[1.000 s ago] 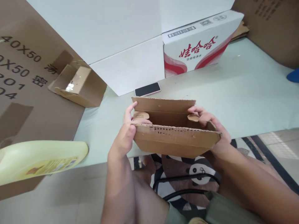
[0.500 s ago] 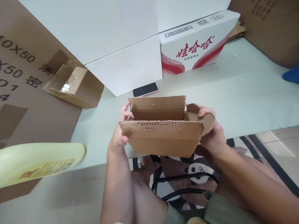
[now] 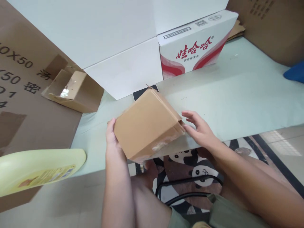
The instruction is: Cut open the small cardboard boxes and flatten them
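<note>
In the middle of the frame, the cardboard box (image 3: 147, 123) is tilting over the near edge of the table (image 3: 249, 95), its plain panel facing up; whether the table is bearing any weight is hard to tell. The left hand (image 3: 112, 136) is holding the box's left end, thumb pressing on the panel, the other fingers mostly hiding behind it. The right hand (image 3: 196, 126) is waiting at the right end, fingers wide and loosely curving—whether they are touching the cardboard, I cannot tell. The step in hand seems to be turning and regripping the box; the next move probably calls for closing the right fingers on that end while the left is steadying.

A pale green cover is spreading across the table. Beyond the box, a phone (image 3: 140, 94) is partly showing, and white cartons (image 3: 125, 69) are standing along the upper centre—one bearing red lettering. A pale yellow bottle (image 3: 47, 167) is jutting in at lower left; a panda-patterned mat (image 3: 171, 171) is covering floor at lower centre.
</note>
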A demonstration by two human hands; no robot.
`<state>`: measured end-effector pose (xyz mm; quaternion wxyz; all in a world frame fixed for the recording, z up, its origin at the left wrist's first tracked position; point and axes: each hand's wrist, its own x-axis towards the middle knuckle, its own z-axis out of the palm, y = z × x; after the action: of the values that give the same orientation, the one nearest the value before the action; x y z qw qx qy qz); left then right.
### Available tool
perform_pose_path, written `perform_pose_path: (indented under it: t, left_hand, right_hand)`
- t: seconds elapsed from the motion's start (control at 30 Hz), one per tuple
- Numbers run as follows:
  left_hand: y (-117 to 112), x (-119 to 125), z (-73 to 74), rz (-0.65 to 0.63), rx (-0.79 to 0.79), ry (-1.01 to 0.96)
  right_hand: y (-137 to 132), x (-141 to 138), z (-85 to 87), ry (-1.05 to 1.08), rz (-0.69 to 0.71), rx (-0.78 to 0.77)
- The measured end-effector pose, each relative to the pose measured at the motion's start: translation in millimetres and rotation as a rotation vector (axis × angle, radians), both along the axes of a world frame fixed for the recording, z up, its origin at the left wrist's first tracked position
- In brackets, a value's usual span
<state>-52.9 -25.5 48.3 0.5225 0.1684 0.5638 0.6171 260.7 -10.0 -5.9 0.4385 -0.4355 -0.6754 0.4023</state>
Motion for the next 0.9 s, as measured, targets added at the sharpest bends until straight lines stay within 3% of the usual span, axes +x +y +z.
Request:
perform_pose_path:
  t: [0.13, 0.3, 0.43, 0.6, 0.8, 0.9]
  left_hand:
    - [-1.4, 5.1, -5.5, -0.036, -0.159, -0.084]
    - [-3.6, 19.8, -11.6, -0.205, 0.012, -0.046]
    - [-2.0, 24.3, -12.8, -0.264, 0.105, -0.037]
    - [2.2, 20.3, -12.2, -0.157, 0.080, -0.036]
    - [9.5, 20.9, -18.7, 0.008, 0.068, -0.121]
    - [13.6, 27.8, -24.2, 0.059, 0.146, -0.104]
  right_hand:
    - [-0.8, -3.0, -0.8, -0.147, 0.079, 0.175]
    - [-1.4, 1.5, -6.6, -0.238, -0.130, 0.124]
    - [-1.0, 6.8, -1.3, -0.168, -0.258, 0.140]
    - [4.6, 14.0, 11.8, -0.045, -0.129, 0.223]
    - [5.7, 15.9, 16.1, -0.071, -0.379, 0.444]
    - [0.5, 6.8, 13.5, -0.172, -0.255, 0.545]
